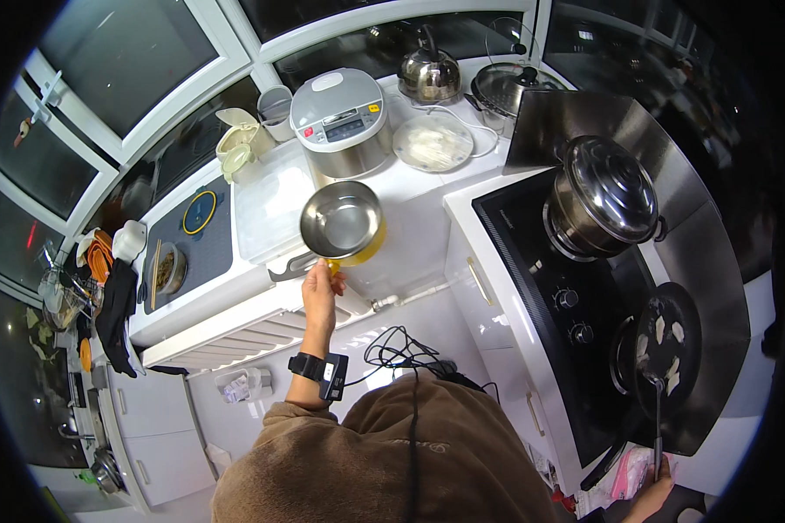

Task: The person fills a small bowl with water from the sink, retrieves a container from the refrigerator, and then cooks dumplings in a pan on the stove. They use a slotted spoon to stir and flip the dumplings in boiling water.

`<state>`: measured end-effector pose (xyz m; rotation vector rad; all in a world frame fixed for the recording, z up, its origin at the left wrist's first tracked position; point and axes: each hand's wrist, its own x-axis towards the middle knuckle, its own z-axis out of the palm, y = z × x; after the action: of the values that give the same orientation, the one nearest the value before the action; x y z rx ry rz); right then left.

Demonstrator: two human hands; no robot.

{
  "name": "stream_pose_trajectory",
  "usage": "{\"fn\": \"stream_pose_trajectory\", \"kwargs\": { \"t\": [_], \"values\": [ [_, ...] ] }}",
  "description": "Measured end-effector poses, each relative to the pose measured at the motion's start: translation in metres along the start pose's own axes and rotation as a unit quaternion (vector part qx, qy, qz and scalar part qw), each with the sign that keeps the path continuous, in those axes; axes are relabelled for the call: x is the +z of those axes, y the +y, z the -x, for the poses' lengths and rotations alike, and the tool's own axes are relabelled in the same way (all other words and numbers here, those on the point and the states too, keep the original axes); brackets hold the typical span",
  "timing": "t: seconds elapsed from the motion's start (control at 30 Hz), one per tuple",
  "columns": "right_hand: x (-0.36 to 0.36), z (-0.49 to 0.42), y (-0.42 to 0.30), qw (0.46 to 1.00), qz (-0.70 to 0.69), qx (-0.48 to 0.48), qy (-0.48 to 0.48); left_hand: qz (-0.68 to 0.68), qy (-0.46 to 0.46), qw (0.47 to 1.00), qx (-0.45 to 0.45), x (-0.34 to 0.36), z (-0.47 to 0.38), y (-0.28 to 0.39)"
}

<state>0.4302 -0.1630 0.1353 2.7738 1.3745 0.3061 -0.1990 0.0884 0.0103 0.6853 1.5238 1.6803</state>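
My left hand (321, 291) grips a yellow part at the near edge of a small pan (342, 222), steel inside and yellow outside. A grey handle-like piece (294, 267) juts out left of my fingers. The pan is held before the white counter, and no food shows inside it. At the lower right my right hand (653, 495) holds the handle of a long cooking utensil (658, 418). Its head rests in a black frying pan (670, 333) among several pale food pieces. The frying pan sits over the near burner of the black gas hob (549, 314).
A lidded steel pot (605, 202) stands on the far burner. On the counter are a rice cooker (340, 124), a covered plate (433, 144), a kettle (430, 72) and a food bowl (170, 269) with chopsticks (156, 274). Loose black cable (402, 350) hangs before me.
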Motion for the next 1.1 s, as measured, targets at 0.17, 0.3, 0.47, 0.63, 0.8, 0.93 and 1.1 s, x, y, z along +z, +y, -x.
{"fn": "stream_pose_trajectory", "kwargs": {
  "t": [0.17,0.3,0.47,0.63,0.8,0.93,1.1],
  "values": [
    [0.013,-0.007,-0.061,0.978,-0.208,0.027,-0.020,-0.141,0.088,0.983,0.083,-0.067,-0.059,-0.033],
    [0.004,-0.020,-0.095,0.991,-0.100,0.087,0.019,-0.182,0.134,0.971,0.073,-0.101,-0.096,-0.022],
    [-0.008,-0.047,-0.110,0.993,-0.038,0.080,0.083,-0.049,0.119,0.989,0.075,-0.100,-0.116,0.007],
    [-0.009,-0.079,-0.094,0.993,0.019,0.058,0.106,-0.075,0.132,0.986,0.064,-0.096,-0.134,0.019],
    [-0.013,-0.091,-0.071,0.992,0.048,0.087,0.084,-0.118,0.118,0.983,0.072,-0.090,-0.156,0.021],
    [-0.024,-0.082,-0.050,0.990,0.073,0.112,0.045,-0.104,0.136,0.984,0.049,-0.077,-0.157,0.023],
    [-0.048,-0.053,-0.033,0.991,0.082,0.105,0.026,-0.116,0.153,0.981,0.031,-0.036,-0.117,0.051]
  ]
}}
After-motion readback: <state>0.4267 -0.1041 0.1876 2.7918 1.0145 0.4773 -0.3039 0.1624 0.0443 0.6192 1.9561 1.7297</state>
